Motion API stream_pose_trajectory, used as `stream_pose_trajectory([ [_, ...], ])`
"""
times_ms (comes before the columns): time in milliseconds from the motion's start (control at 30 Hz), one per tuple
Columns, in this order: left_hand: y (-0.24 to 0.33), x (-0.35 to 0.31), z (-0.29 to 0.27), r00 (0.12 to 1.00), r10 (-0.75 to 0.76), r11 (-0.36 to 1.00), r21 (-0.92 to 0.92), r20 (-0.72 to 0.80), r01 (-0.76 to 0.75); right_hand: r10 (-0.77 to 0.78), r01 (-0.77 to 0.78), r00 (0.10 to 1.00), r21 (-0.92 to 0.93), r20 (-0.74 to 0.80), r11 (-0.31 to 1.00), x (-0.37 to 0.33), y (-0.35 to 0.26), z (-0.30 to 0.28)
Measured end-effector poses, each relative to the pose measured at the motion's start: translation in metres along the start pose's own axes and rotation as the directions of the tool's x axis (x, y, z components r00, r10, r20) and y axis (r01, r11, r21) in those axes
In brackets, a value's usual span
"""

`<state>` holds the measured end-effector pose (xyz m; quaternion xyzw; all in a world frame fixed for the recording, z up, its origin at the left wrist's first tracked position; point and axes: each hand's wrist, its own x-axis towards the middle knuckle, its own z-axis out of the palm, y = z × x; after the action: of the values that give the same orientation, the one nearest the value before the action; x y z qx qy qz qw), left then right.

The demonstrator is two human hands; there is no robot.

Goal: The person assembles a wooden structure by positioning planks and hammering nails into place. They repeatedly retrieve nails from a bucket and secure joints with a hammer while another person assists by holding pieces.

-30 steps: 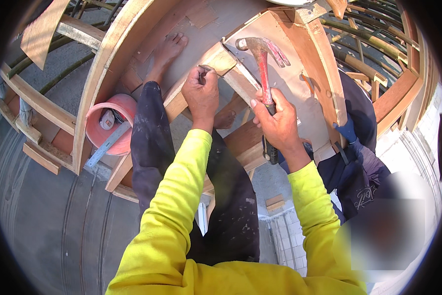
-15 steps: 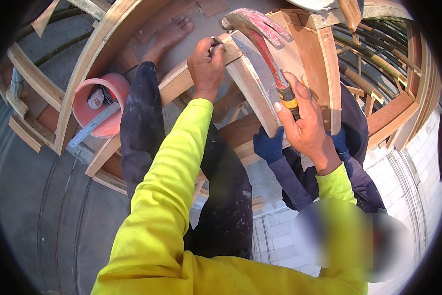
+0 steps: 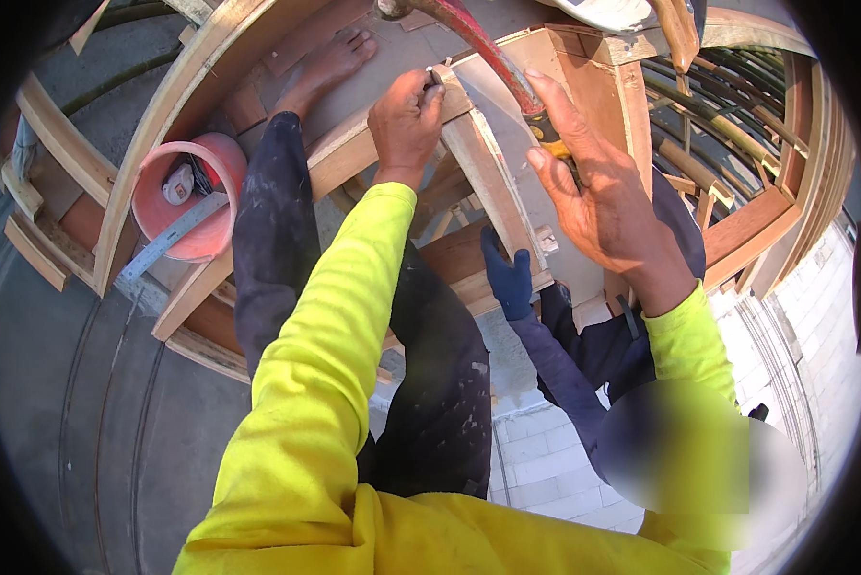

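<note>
My left hand is closed in a pinch on a small dark nail, mostly hidden by the fingers. It rests at the corner where a wooden beam meets a slanting timber. My right hand wraps the black and yellow grip of a claw hammer with a worn red shaft. The hammer is raised to the right of the corner, its head partly cut off by the upper picture edge. A co-worker's blue-gloved hand touches the slanting timber's near end.
A pink bucket holding a metal ruler and a white item stands left of my leg. Curved wooden formwork surrounds my bare foot. Bamboo poles lie at the right. A pale block surface lies below.
My right hand has swung the hammer up and left, its head now at the picture's top edge. The co-worker's other gloved hand has gone from sight. My left hand stays at the corner.
</note>
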<state>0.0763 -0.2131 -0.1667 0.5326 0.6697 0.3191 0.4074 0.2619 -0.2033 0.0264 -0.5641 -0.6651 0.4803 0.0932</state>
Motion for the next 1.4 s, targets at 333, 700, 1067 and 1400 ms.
stream_pose_trajectory([
  [333, 0.004, -0.001, -0.001, 1.000, -0.015, 0.999, 0.041, 0.019, 0.014, -0.162, 0.149, 0.977, -0.100, -0.138, 0.984, 0.013, -0.015, -0.004],
  [700, 0.001, 0.004, -0.005, 0.997, -0.043, 0.999, 0.025, 0.068, 0.042, 0.098, -0.086, 0.991, -0.133, 0.087, 0.987, 0.011, -0.014, -0.008],
  [1067, 0.006, 0.003, -0.002, 0.999, -0.045, 0.998, 0.039, 0.012, 0.045, 0.078, -0.045, 0.987, -0.230, 0.138, 0.972, 0.016, -0.016, -0.018],
  [1400, 0.006, -0.003, -0.003, 0.992, -0.125, 0.992, 0.024, 0.025, 0.125, 0.044, -0.039, 0.998, -0.107, 0.042, 0.993, 0.028, -0.041, -0.016],
])
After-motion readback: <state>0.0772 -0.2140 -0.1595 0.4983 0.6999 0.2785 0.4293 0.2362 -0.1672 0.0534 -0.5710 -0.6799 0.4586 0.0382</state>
